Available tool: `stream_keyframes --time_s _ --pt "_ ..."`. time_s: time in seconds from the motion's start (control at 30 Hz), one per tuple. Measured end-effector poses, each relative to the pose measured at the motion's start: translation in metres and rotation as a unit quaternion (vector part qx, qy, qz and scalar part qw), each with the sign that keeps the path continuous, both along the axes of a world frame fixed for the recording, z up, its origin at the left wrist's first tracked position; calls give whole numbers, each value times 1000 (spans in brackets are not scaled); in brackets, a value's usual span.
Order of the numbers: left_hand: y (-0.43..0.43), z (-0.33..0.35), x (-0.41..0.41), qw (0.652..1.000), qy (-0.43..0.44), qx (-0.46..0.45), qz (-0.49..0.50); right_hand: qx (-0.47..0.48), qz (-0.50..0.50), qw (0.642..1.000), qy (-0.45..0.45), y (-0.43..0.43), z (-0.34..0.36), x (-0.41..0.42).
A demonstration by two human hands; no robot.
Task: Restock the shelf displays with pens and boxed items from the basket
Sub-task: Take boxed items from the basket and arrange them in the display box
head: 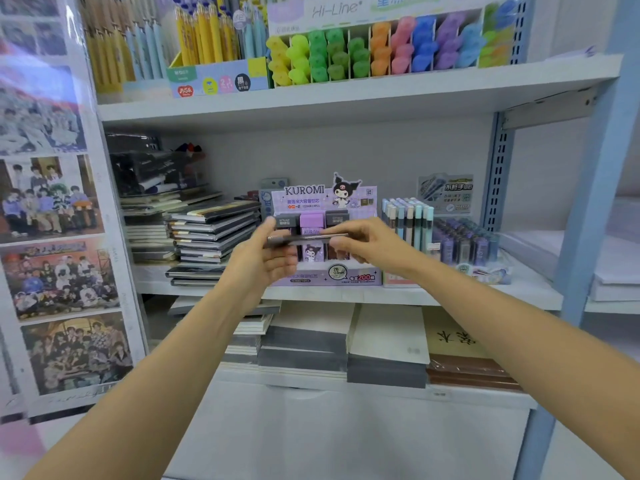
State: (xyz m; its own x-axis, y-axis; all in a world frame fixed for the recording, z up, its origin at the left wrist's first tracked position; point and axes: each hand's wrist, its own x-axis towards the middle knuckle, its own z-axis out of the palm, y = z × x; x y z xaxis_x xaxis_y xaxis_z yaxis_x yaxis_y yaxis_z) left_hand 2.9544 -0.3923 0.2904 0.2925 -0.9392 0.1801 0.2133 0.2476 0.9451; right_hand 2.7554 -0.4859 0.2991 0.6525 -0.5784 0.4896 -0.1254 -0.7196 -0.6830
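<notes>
At the KUROMI display (311, 199), left hand (273, 252) and right hand (360, 242) pinch a dark box (308, 240).

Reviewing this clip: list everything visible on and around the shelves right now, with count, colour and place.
slim dark item: one, dark grey, held level in front of the Kuromi display
Kuromi display: one, purple, middle shelf centre
highlighters: many, yellow through purple, top shelf right
yellow pens: many, yellow, top shelf left
notebooks: one stack, dark covers, middle shelf left
pastel pens: one rack, blue and cream, right of the Kuromi display
paper stacks: several, white and grey, lower shelf
group photos: several, mixed colours, left wall
left hand: grips the item's left end
right hand: pinches its right end
</notes>
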Motion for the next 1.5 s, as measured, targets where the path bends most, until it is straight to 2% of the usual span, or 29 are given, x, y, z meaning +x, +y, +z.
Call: stream_keyframes --time_s 0.07,0.1,0.2,0.27,0.37,0.43,0.53,0.6,0.67,0.7,0.73,0.8,0.83,0.87,0.93,1.03,1.27,1.43,1.5 --pt "1 2 -4 998 46 -9 -34 31 -10 999 -31 1 -3 -1" --pt "1 2 -6 998 36 -13 -42 50 -8 998 -39 2 -4 -2" --pt "0 -6 -13 996 -88 -8 -8 85 26 996 -18 7 -10 -4" --pt "-1 -10 -16 994 -109 -6 21 99 37 994 10 10 -14 -4" --pt "-3 -13 -18 984 -171 -22 39 76 -27 995 56 9 -9 -6" --pt "-3 -13 -19 961 -270 -35 40 35 -53 997 48 6 -4 -6" --pt "-4 -12 -28 913 -403 -53 36 18 -9 1000 -15 6 2 -2" --pt "-8 -16 -33 890 -445 -79 51 -25 -3 1000 -14 6 5 0" --pt "-13 -25 -34 875 -470 -95 71 -61 -55 996 -26 4 11 -1" --pt "-15 -32 -31 849 -512 -94 90 -61 -96 992 -54 1 15 -3" --pt "-19 -42 -27 807 -574 -89 107 -52 -133 985 -92 -2 18 -6" --pt "-25 -63 -20 701 -698 -63 128 -57 -200 967 -149 -10 25 -11" --pt "-27 -73 -18 661 -738 -42 130 -73 -226 959 -153 -14 27 -12" --pt "-30 -81 -16 634 -761 -31 135 -85 -239 956 -146 -17 28 -12" --pt "-35 -89 -14 607 -777 -53 159 -93 -245 957 -123 -21 27 -5" --pt "-37 -88 -13 599 -773 -99 185 -110 -249 959 -83 -27 20 12" --pt "-36 -90 -13 617 -755 -117 188 -146 -275 949 45 -42 13 29" --pt "-38 -90 -11 615 -750 -134 201 -69 -240 959 137 -49 37 22" --pt "-39 -91 -12 617 -747 -134 208 -77 -235 957 154 -51 40 25"
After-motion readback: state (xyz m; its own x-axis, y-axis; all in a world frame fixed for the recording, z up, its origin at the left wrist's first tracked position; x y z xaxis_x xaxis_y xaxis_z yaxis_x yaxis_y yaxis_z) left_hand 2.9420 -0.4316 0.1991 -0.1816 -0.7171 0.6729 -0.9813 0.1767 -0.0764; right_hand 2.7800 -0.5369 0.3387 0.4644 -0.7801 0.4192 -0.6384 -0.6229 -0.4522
